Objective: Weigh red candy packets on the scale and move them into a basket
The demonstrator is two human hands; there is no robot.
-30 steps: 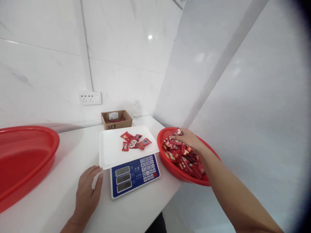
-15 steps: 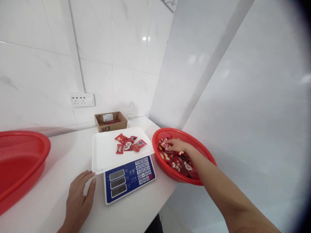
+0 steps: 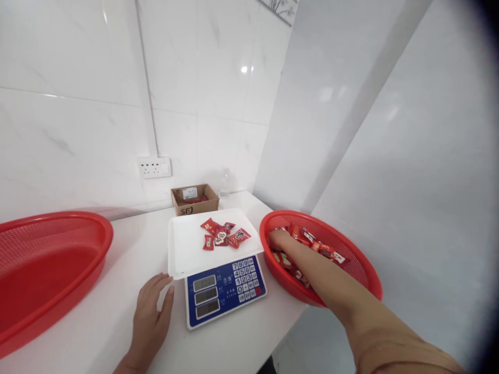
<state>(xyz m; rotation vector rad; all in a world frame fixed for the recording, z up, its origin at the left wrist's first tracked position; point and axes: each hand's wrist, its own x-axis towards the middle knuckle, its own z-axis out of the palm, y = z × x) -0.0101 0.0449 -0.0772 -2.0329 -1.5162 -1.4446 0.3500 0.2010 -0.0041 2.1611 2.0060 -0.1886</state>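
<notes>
My right hand (image 3: 279,240) reaches down into a red plastic basket (image 3: 362,259) that holds red snack packets (image 3: 323,248); its fingers are hidden among the packets, so their grip does not show. My left hand (image 3: 152,311) rests on the table with fingers stretched out and thumb apart, fingertips at the front left corner of a white tray (image 3: 185,246). Several small red packets (image 3: 221,236) lie in a cluster on that tray. Beneath it sits a digital scale (image 3: 226,291) with a blue panel, number keys and three displays.
A second red basket (image 3: 97,239) stands at the left of the white table (image 3: 140,239). Behind the tray is an open cardboard box (image 3: 197,206) with red items inside, beside a clear bottle (image 3: 226,184). A tiled wall with a socket (image 3: 155,167) rises behind; a pale panel closes the right.
My right hand has sunk deeper among the packets, its fingers going out of sight, and packets there have shifted. My left hand stays by the tray corner. The whole view has swung left.
</notes>
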